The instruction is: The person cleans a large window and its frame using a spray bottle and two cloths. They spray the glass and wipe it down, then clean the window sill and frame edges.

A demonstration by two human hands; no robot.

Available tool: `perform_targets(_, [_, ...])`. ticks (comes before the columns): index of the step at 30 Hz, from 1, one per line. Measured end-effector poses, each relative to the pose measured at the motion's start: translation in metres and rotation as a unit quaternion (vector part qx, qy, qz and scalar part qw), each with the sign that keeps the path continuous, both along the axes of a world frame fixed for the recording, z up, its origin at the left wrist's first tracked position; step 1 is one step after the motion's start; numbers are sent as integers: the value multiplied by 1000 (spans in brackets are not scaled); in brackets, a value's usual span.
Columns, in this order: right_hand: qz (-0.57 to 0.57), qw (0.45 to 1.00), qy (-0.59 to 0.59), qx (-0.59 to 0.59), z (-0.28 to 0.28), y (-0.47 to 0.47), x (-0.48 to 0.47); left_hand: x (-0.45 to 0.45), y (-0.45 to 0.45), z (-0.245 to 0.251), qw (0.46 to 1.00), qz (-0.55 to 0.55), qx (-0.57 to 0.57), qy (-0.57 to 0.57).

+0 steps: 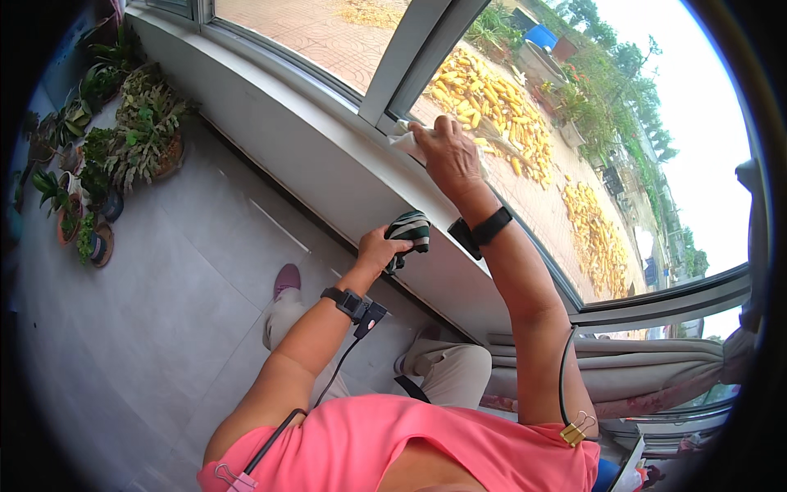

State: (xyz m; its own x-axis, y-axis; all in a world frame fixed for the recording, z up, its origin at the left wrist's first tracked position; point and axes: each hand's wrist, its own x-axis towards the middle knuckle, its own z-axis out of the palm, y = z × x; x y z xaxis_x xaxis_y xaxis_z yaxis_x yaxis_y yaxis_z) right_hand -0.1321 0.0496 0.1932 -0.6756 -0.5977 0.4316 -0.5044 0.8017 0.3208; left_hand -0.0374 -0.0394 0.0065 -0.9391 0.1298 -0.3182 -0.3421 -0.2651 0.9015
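Note:
My right hand (450, 154) presses a white cloth (406, 141) against the lower corner of a window pane, by the grey frame (403, 67). The fingers are bent over the cloth, and part of it is hidden under the palm. Lower and to the left, my left hand (376, 251) grips a bunched dark green and white striped cloth (411, 232). That cloth is held in front of the white wall below the sill (326, 117). Both wrists carry black straps with small devices.
Several potted plants (147, 123) stand on the grey tiled floor (184, 246) to the left. A gathered curtain (615, 363) hangs at the right. Black cables (338, 369) run along my arms. Outside the glass, heaps of corn cobs (498, 111) lie on paving.

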Motion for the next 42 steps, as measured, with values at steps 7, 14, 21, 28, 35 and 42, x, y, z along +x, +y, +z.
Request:
perform_targets(7, [21,989,-46,141,-39,-50,-70,-8,-1,-5,1000,-2,-10,28])
perform_targets(14, [-21,976,-45,213,-53,-38,-65,-9,4,-8,996,-35,-67,44])
perform_targets(21, [-43,981,-50,183,-55,28,-13,-6,5,0,988,-77,-131,23])
perform_targets(28, [-121,970,-61,204,-51,150,80,-1,8,-3,978,-85,-184,45])
perform_targets(35, [-322,919,-79,214,-56,277,187,2,6,-9,978,-67,-183,68])
perform_targets(42, [-361,917,-98,142,-17,227,165,0,3,-1,973,-65,-213,65])
